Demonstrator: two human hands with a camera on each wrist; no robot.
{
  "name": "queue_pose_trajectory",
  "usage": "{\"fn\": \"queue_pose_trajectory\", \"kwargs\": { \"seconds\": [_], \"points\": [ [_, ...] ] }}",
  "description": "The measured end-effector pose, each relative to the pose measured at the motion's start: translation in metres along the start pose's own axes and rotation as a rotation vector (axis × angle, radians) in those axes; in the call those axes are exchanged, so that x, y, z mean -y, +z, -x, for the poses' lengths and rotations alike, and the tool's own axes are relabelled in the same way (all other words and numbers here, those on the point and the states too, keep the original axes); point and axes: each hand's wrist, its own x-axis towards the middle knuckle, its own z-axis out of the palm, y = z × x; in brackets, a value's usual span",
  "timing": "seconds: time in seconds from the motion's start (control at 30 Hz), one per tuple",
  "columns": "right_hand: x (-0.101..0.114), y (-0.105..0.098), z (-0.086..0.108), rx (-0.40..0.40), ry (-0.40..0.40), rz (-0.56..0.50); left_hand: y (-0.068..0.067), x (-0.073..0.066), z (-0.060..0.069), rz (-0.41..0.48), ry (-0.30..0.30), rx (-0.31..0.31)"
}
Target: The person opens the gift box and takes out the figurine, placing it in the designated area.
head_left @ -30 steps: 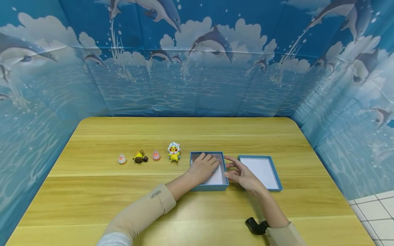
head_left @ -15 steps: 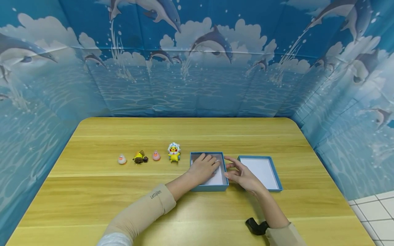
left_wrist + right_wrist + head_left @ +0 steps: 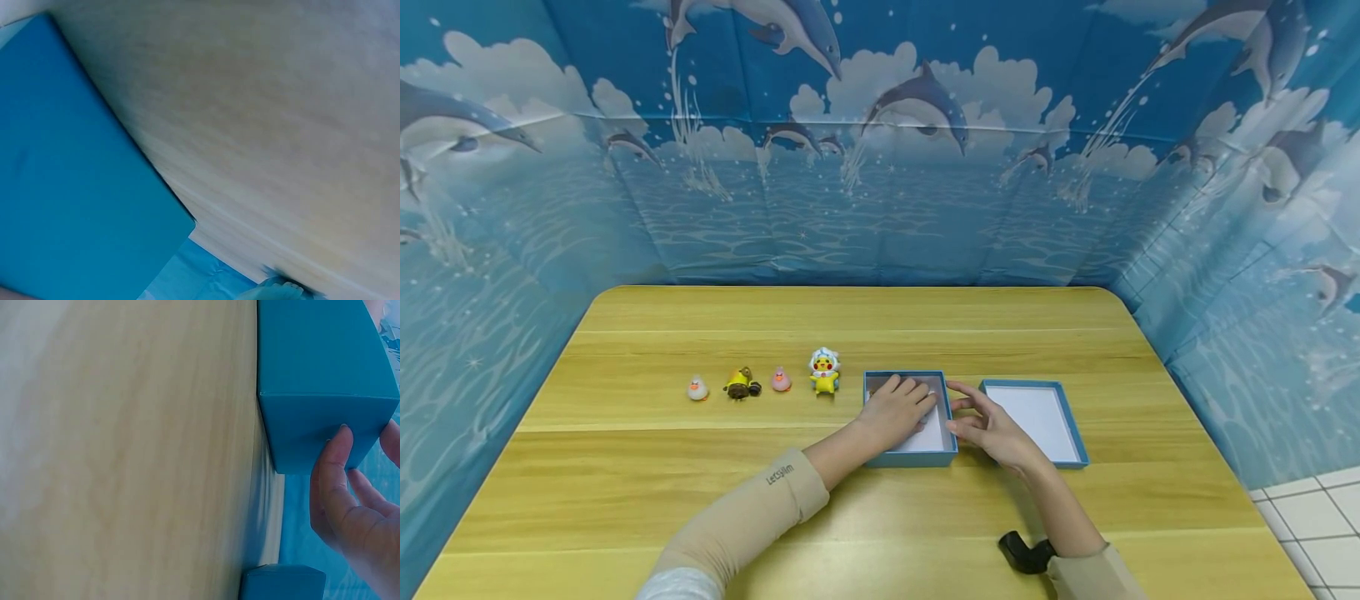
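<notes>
A blue box [image 3: 917, 458] with a white inside stands on the table, its blue side [image 3: 81, 162] filling the left of the left wrist view. Over the near left wall reaches the left hand [image 3: 897, 410], its fingers bent down inside; what lies under the palm is hidden. Part of a small brownish thing shows beside its fingers. At the right wall, the right hand [image 3: 992, 429] touches the box with its fingertips, fingers loosely bent. The right wrist view shows that hand [image 3: 362, 515] against the end of the box [image 3: 325, 356].
Left of the box stand a white duck [image 3: 697, 388], a yellow and brown figure [image 3: 741, 383], a pink duck [image 3: 781, 380] and a yellow figure with a white hat [image 3: 824, 372]. A blue lid [image 3: 1075, 421] lies right, inside up. A black object [image 3: 1024, 553] is beside the right wrist.
The left hand has shifted very slightly inside the box, and a bit of a brownish thing shows more clearly by its fingers. The right hand has stayed at the right wall.
</notes>
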Motion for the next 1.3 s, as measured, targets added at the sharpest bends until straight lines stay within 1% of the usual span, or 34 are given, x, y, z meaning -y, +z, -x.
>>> {"fn": "queue_pose_trajectory", "kwargs": {
  "seconds": [0.2, 0.43, 0.67, 0.93, 1.13, 1.3],
  "points": [
    [-0.0002, -0.0004, 0.0001, 0.003, -0.005, 0.002, 0.0006, 0.0005, -0.0008, 0.024, -0.001, 0.008],
    [-0.0001, -0.0006, 0.0003, 0.001, -0.001, 0.0, -0.0015, 0.0009, -0.0012, 0.048, 0.001, 0.041],
    [-0.0003, -0.0006, 0.0004, 0.006, -0.003, -0.003, -0.0029, 0.001, -0.0015, 0.1, 0.005, 0.048],
    [0.0, -0.0016, 0.001, 0.004, 0.0, 0.003, -0.0031, 0.001, -0.0019, 0.114, 0.005, 0.071],
    [-0.0003, -0.0014, 0.0007, 0.008, -0.003, 0.01, -0.005, 0.0017, -0.0014, 0.126, 0.004, 0.06],
    [-0.001, -0.0015, 0.0008, 0.015, -0.012, 0.01, -0.0057, 0.0029, -0.0017, 0.137, 0.009, 0.029]
  ]
}}
